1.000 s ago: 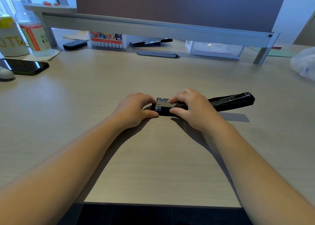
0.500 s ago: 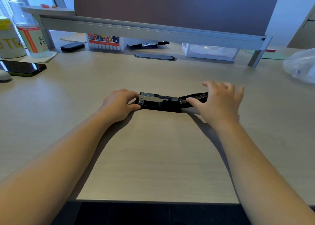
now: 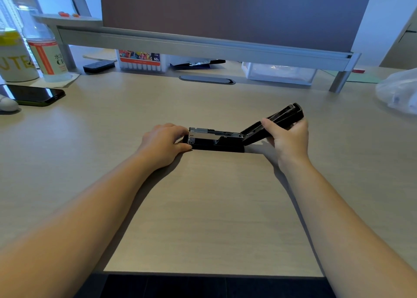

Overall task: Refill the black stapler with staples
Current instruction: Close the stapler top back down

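Pale wood-grain desk (image 3: 203, 207) fills the view, with a grey shelf riser along its back edge. Near the middle lies the black stapler (image 3: 216, 144), its base flat on the desk and its metal staple channel (image 3: 212, 133) exposed. The left hand (image 3: 163, 143) is curled against the stapler's front end, fingertips touching it, pinning the base down. The right hand (image 3: 287, 137) grips the stapler's top cover (image 3: 279, 120), which is tilted up and away from the hinge. A dark phone (image 3: 37, 94) lies at far left.
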Motion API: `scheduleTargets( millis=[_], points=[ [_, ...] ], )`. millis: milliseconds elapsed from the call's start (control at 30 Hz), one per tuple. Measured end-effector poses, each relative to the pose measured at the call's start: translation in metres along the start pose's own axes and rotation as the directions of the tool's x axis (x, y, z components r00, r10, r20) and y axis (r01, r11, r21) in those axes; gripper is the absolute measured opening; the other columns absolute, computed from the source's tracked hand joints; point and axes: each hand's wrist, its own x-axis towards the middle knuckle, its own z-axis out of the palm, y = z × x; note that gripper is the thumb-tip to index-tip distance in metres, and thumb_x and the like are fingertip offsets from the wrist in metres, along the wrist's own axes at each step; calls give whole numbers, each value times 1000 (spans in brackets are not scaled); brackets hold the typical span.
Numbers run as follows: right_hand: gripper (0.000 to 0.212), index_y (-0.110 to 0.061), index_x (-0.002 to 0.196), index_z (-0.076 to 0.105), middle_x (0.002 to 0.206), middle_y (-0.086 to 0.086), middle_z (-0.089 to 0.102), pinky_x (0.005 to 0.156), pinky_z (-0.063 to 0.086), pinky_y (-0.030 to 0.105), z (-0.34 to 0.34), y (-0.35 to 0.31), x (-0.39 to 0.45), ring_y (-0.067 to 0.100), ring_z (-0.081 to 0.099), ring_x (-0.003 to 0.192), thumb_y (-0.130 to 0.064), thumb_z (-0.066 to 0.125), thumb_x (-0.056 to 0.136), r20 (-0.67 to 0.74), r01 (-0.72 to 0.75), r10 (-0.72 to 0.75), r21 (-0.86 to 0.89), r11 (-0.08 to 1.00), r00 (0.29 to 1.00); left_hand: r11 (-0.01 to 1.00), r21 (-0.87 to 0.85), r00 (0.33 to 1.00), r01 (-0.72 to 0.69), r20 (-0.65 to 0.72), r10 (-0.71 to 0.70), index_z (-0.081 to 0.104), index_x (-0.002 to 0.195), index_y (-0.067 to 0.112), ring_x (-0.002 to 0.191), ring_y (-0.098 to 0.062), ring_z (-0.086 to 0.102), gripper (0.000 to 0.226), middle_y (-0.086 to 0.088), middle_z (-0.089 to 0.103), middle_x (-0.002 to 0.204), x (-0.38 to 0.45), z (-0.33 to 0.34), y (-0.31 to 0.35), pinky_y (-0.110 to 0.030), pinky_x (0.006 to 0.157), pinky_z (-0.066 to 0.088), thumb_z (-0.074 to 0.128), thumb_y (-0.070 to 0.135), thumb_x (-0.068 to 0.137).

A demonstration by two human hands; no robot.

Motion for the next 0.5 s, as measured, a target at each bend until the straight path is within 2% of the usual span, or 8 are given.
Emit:
scheduleTargets(
  millis=[67, 167, 233, 267, 333, 433, 500],
  points=[
    [49, -5, 121, 36, 87, -7, 51, 88, 49, 37, 4, -1, -2, 19, 53, 96, -8, 61, 79, 68, -12, 8, 64, 998, 998, 1000, -2, 1000, -11, 7, 11, 54, 116, 21, 114, -30, 45, 34, -10, 56, 121, 0, 1, 2, -43, 96, 39, 54, 30, 83],
    [40, -9, 120, 40, 101, -1, 52, 81, 48, 26, 9, 1, -6, 14, 51, 94, -12, 56, 84, 186, 177, -158, -91, 980, 970, 999, -7, 998, -51, 21, 51, 53, 117, 20, 115, -28, 44, 36, -9, 56, 121, -1, 4, 9, -42, 96, 38, 54, 31, 83],
    [37, -14, 118, 44, 101, -2, 51, 70, 44, 13, 13, 3, -8, 10, 51, 90, -10, 56, 83, 292, 299, -246, -155, 942, 924, 997, -5, 997, -74, 31, 74, 52, 118, 20, 115, -28, 44, 37, -8, 56, 122, -2, 5, 13, -42, 96, 38, 54, 31, 83],
    [36, -16, 117, 45, 100, -3, 51, 68, 43, 11, 15, 3, -9, 8, 50, 89, -9, 56, 83, 347, 340, -265, -174, 924, 900, 997, -3, 996, -80, 34, 80, 52, 119, 20, 115, -27, 44, 38, -8, 55, 123, -2, 6, 14, -42, 96, 37, 53, 32, 83],
    [39, -17, 117, 49, 102, -1, 51, 74, 45, 16, 19, 4, -9, 12, 49, 92, -6, 57, 81, 450, 408, -280, -218, 886, 848, 996, -7, 996, -86, 37, 86, 50, 121, 22, 117, -26, 43, 40, -7, 54, 125, -2, 7, 14, -42, 97, 37, 53, 33, 83],
    [42, -16, 120, 50, 110, 9, 58, 89, 40, 32, 20, 7, -9, 22, 49, 102, -9, 59, 80, 597, 585, -300, -365, 725, 744, 996, -10, 995, -91, 36, 91, 50, 122, 23, 119, -26, 42, 41, -7, 53, 127, -2, 6, 14, -43, 98, 36, 53, 34, 83],
    [43, -16, 122, 50, 115, 12, 59, 89, 36, 32, 19, 8, -8, 25, 49, 105, -11, 59, 80, 614, 607, -295, -391, 692, 732, 996, -18, 995, -88, 36, 88, 50, 121, 22, 119, -26, 42, 40, -7, 53, 127, -2, 7, 14, -43, 98, 35, 53, 33, 83]
  ],
)
